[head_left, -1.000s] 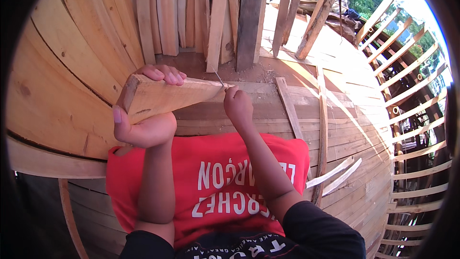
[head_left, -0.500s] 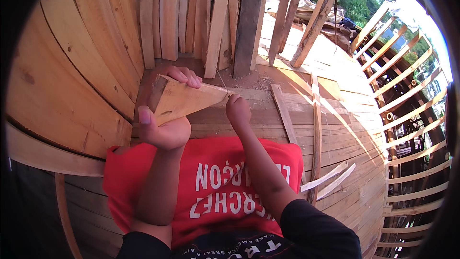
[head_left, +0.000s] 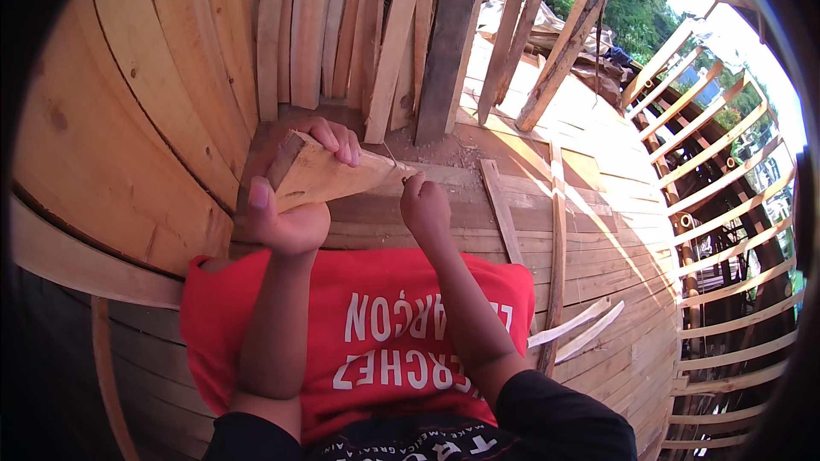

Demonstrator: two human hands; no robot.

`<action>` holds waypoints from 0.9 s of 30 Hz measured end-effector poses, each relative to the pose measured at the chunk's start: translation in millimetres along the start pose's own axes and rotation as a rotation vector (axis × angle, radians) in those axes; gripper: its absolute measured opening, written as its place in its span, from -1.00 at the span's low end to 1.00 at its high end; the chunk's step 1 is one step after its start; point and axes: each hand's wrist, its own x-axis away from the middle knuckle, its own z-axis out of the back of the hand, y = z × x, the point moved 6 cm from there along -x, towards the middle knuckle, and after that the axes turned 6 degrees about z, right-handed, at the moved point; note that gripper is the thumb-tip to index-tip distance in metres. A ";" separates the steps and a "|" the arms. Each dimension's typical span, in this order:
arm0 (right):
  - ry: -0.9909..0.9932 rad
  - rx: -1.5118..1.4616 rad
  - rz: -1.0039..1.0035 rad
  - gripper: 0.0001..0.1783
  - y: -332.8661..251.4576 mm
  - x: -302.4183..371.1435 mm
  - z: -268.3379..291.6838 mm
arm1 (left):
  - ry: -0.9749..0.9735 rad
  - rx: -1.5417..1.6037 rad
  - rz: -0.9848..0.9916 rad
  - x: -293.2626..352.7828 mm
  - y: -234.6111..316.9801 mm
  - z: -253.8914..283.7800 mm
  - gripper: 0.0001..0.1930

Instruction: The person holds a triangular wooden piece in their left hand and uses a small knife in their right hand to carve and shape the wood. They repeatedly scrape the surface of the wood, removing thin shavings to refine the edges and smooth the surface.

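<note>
**Wooden board [head_left: 342, 175] held in the left hand [head_left: 295, 226], thin tool [head_left: 390, 152] at its far end**

The board was clamped between the left thumb and fingers, its blunt end at the left and its narrower-looking end pointed toward the right hand [head_left: 424, 207]. There the tool was gripped in curled, closed fingers — whether the wood was also touched by them could not be told. The board was held just beyond a red cloth [head_left: 367, 277], above the plank floor [head_left: 632, 265]. Upright timbers [head_left: 273, 43] were seen past it, and two pale strips [head_left: 589, 335] were seen at the right.
</note>
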 end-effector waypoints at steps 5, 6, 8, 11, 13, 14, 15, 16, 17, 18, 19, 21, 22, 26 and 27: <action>0.138 0.076 -0.059 -0.36 103.8 -21.0 -24.0 | -0.023 -0.012 0.018 8.4 -10.3 -24.4 -0.30; 0.133 0.089 -0.075 -0.37 88.9 -23.0 -24.8 | -0.012 -0.042 -0.009 11.1 -8.7 -25.5 -0.29; 0.100 0.083 -0.097 -0.36 60.7 -13.9 -20.0 | -0.010 -0.050 -0.041 11.3 -8.6 -18.9 -0.28; -0.003 0.054 -0.039 -0.34 22.0 -4.6 -13.2 | -0.013 -0.047 -0.061 7.9 -5.3 -3.0 -0.27; -0.089 0.074 0.018 -0.35 14.5 -5.4 -18.7 | -0.010 -0.104 -0.010 6.7 -1.3 -2.3 -0.29; -0.078 0.127 -0.093 -0.36 76.6 -13.3 -24.3 | -0.029 -0.051 -0.014 5.4 -5.1 -11.6 -0.29; -0.075 0.176 -0.204 -0.36 138.6 -20.4 -30.8 | -0.050 -0.004 -0.020 3.3 -7.3 -20.5 -0.29; -0.080 0.223 -0.315 -0.36 183.1 -23.8 -32.0 | -0.076 0.036 -0.035 -1.0 -9.3 -26.1 -0.29; -0.089 0.235 -0.336 -0.36 219.7 -28.7 -34.2 | -0.086 0.027 -0.030 0.0 -10.7 -35.3 -0.29; -0.126 0.229 -0.333 -0.35 226.0 -34.9 -47.1 | -0.085 -0.021 -0.031 1.3 -7.6 -35.0 -0.29; -0.137 0.234 -0.351 -0.34 242.6 -37.1 -43.8 | -0.091 -0.035 -0.020 1.4 -11.7 -39.8 -0.29; -0.233 0.245 -0.280 -0.32 140.1 -23.0 -43.8 | -0.113 -0.229 -0.074 5.3 -7.5 -23.8 -0.27; -0.256 0.262 -0.258 -0.32 89.8 -12.6 -23.5 | -0.135 -0.297 -0.100 6.6 -8.8 -22.4 -0.26; -0.263 0.384 -0.165 -0.32 23.3 4.4 17.6 | -0.298 -0.399 -0.107 12.4 -32.2 -29.0 -0.21; -0.240 0.398 -0.178 -0.31 34.6 0.8 32.6 | -0.356 -0.394 -0.066 10.1 -30.4 -32.8 -0.20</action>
